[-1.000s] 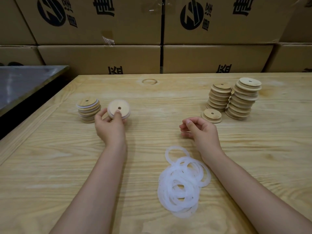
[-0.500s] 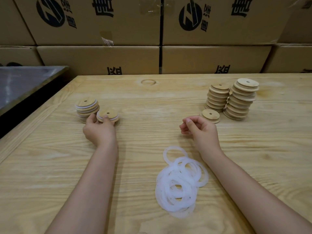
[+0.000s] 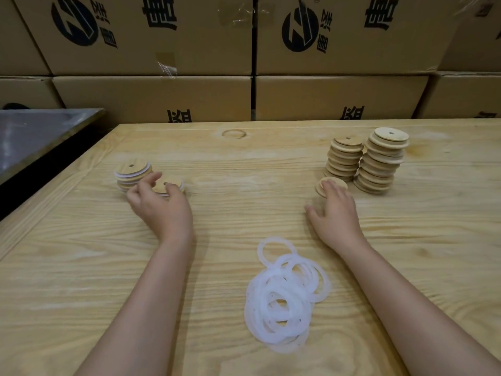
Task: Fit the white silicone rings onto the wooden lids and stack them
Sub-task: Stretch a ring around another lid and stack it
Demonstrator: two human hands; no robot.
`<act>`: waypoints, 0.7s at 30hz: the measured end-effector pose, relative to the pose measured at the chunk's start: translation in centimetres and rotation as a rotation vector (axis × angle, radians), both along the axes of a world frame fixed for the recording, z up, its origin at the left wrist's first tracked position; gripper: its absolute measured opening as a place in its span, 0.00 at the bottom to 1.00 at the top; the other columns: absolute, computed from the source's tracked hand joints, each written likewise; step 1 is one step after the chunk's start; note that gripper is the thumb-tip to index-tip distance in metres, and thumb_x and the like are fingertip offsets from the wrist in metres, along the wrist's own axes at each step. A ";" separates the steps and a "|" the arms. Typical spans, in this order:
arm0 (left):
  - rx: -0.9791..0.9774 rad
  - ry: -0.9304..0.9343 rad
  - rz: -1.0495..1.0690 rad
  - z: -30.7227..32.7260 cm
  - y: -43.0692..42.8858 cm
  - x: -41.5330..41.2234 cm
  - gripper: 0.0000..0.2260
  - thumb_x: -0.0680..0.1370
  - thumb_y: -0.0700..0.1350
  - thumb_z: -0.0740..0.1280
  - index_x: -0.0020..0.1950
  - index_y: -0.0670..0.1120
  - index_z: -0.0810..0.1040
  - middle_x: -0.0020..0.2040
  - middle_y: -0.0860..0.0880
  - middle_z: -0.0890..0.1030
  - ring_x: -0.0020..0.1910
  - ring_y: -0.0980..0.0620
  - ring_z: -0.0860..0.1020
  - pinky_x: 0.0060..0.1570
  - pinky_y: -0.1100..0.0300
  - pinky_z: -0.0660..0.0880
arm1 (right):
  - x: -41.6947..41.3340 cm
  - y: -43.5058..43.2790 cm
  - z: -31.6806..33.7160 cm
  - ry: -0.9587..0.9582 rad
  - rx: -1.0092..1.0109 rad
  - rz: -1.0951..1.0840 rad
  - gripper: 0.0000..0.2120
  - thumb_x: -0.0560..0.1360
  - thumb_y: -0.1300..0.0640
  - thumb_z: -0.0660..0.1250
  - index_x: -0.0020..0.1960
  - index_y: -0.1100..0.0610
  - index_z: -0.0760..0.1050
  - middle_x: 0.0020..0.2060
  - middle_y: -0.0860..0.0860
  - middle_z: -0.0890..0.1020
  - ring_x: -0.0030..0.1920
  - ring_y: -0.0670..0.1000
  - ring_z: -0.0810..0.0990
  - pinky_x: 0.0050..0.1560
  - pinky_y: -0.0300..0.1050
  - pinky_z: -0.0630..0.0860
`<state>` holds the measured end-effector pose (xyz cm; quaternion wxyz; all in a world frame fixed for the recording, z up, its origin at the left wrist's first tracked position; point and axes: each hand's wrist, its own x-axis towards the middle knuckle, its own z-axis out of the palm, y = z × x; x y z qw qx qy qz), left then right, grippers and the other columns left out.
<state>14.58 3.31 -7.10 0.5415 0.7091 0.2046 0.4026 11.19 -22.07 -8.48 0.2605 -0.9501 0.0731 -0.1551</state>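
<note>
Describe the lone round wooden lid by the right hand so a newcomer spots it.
On the pale wooden table, two tall stacks of ringless round wooden lids stand at the far right. Directly before the shorter, left stack lies one wooden lid, on the table under the fingertips of the right hand. It alone there is unstacked.

There's a loose heap of floppy white rings (image 3: 284,297) lying flat at the near middle. Far left sits a short stack of lids with rings on (image 3: 132,175), hole facing up, and one more ringed lid (image 3: 173,185) lies just beside it, partly covered. Far right, two tall wobbly stacks of bare lids (image 3: 382,161) stand side by side, with a single bare lid (image 3: 329,184) lying in front.
</note>
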 end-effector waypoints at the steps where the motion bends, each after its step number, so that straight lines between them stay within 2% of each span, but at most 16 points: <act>1: 0.050 -0.002 -0.041 0.0 -0.3 -0.1 0.11 0.75 0.36 0.62 0.57 0.42 0.76 0.60 0.42 0.70 0.56 0.49 0.72 0.48 0.75 0.64 | 0.1 -0.1 -0.2 0.065 -0.039 -0.024 0.30 0.78 0.51 0.62 0.75 0.60 0.57 0.76 0.54 0.59 0.76 0.56 0.52 0.75 0.50 0.50; 3: 0.129 0.001 -0.115 -0.2 -0.6 -0.2 0.10 0.76 0.36 0.61 0.55 0.43 0.77 0.56 0.43 0.72 0.51 0.46 0.74 0.46 0.73 0.65 | 0.2 -0.1 -0.5 0.133 -0.093 -0.045 0.31 0.79 0.47 0.59 0.76 0.58 0.54 0.77 0.52 0.56 0.77 0.56 0.49 0.75 0.53 0.48; 5: 0.162 0.002 -0.163 -0.4 -0.8 -0.2 0.10 0.75 0.35 0.61 0.52 0.43 0.78 0.52 0.45 0.73 0.50 0.42 0.74 0.50 0.65 0.68 | 0.1 0.0 -0.6 0.132 -0.112 -0.063 0.30 0.79 0.46 0.59 0.76 0.57 0.55 0.77 0.51 0.56 0.76 0.56 0.50 0.75 0.54 0.48; 7: 0.182 0.002 -0.175 -0.6 -0.8 -0.1 0.10 0.75 0.35 0.61 0.51 0.43 0.79 0.49 0.46 0.75 0.48 0.45 0.74 0.51 0.60 0.69 | 0.0 0.2 -0.6 0.095 -0.124 -0.085 0.29 0.78 0.47 0.60 0.74 0.57 0.58 0.75 0.53 0.59 0.75 0.57 0.54 0.74 0.53 0.50; 9: 0.209 -0.002 -0.183 -0.7 -0.9 -0.1 0.10 0.74 0.34 0.61 0.50 0.42 0.79 0.48 0.44 0.76 0.41 0.59 0.73 0.48 0.66 0.67 | -0.3 0.4 -0.5 0.045 -0.150 -0.100 0.27 0.77 0.47 0.62 0.73 0.57 0.61 0.71 0.54 0.64 0.71 0.59 0.59 0.72 0.53 0.54; 11: 0.233 0.006 -0.220 -0.9 -1.0 0.0 0.09 0.74 0.34 0.62 0.48 0.43 0.79 0.46 0.45 0.77 0.36 0.64 0.71 0.44 0.71 0.64 | -0.4 0.6 -0.4 0.015 -0.162 -0.102 0.26 0.77 0.48 0.62 0.72 0.57 0.63 0.68 0.54 0.66 0.67 0.60 0.62 0.70 0.53 0.56; 15: 0.237 0.020 -0.325 -1.2 -1.3 0.1 0.08 0.73 0.34 0.63 0.46 0.44 0.79 0.42 0.49 0.77 0.31 0.63 0.72 0.39 0.68 0.65 | -0.5 1.0 -0.3 -0.010 -0.184 -0.050 0.19 0.77 0.50 0.64 0.65 0.57 0.72 0.61 0.53 0.70 0.62 0.58 0.66 0.68 0.51 0.59; 19: 0.232 0.026 -0.482 -1.1 -2.0 -0.3 0.09 0.74 0.36 0.65 0.42 0.51 0.77 0.36 0.57 0.78 0.31 0.64 0.73 0.35 0.73 0.68 | -0.4 1.6 -0.2 -0.043 0.002 0.056 0.15 0.73 0.53 0.70 0.57 0.56 0.75 0.58 0.52 0.71 0.62 0.55 0.68 0.65 0.49 0.64; 21: 0.209 0.055 -0.584 -1.1 -2.5 -0.6 0.10 0.74 0.36 0.66 0.41 0.52 0.77 0.35 0.56 0.79 0.32 0.61 0.75 0.36 0.66 0.72 | -0.4 1.9 -0.2 -0.034 0.049 0.102 0.13 0.72 0.53 0.71 0.53 0.55 0.73 0.55 0.50 0.73 0.60 0.54 0.70 0.60 0.46 0.66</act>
